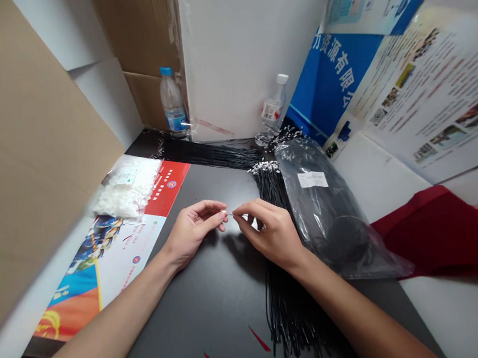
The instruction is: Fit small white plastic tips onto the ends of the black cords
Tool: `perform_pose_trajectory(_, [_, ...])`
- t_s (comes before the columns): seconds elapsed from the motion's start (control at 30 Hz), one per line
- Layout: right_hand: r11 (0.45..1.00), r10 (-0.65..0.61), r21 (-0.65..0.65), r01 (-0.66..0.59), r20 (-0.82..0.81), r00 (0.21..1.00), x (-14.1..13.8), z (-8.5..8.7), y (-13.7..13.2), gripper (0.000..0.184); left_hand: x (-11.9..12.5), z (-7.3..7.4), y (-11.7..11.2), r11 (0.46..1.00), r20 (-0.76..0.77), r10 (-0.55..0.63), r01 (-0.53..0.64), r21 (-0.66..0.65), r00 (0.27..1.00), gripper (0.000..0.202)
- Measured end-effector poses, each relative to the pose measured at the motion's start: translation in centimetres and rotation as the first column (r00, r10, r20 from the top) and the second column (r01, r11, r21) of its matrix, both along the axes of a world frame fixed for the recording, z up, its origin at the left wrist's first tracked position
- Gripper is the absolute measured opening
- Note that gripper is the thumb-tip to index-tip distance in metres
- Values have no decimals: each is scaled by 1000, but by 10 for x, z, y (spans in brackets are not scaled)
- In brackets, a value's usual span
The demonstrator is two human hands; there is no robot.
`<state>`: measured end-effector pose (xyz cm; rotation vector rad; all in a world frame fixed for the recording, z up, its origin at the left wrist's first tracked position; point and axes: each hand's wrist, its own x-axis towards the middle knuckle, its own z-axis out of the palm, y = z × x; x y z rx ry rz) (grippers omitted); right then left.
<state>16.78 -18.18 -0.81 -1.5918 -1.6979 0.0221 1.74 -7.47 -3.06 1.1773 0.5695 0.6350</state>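
Note:
My left hand [193, 229] and my right hand [266, 232] meet over the black tabletop [215, 302], fingertips almost touching. Both pinch a small white piece on the end of a thin black cord [228, 214] held between them. Under my right wrist lies a thick bundle of black cords [288, 302] with white tips, running toward me. A second bundle of black cords [212, 153] lies across the back of the table.
A clear bag of small white parts [126, 188] rests on a colourful poster at the left. A plastic bag of black cords [328, 210] lies to the right, with red cloth [437, 235] beyond it. Two water bottles [173, 104] stand at the back wall. Cardboard walls the left side.

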Motion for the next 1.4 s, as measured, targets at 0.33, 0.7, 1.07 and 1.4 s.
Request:
perform_pose_trajectory(0.33, [998, -21, 60, 15, 100, 995, -1, -3, 0, 13, -1, -2, 0, 1000, 17, -6, 6, 7, 1000, 19])
perform_pose_trajectory(0.7, [983, -91, 182, 15, 415, 905, 1, 2, -4, 14, 0, 3, -1, 1000, 15, -20, 20, 0, 1000, 31])
perform_pose_trajectory(1.07, [983, -56, 184, -26, 429, 902, 3, 0, -4, 18, -1, 7, -2, 996, -26, -5, 7, 94, 1000, 11])
perform_pose_trajectory(1.4, [969, -16, 226, -105, 475, 880, 5, 1, -5, 19, -3, 3, 0, 996, 23, -94, 94, 1, 995, 21])
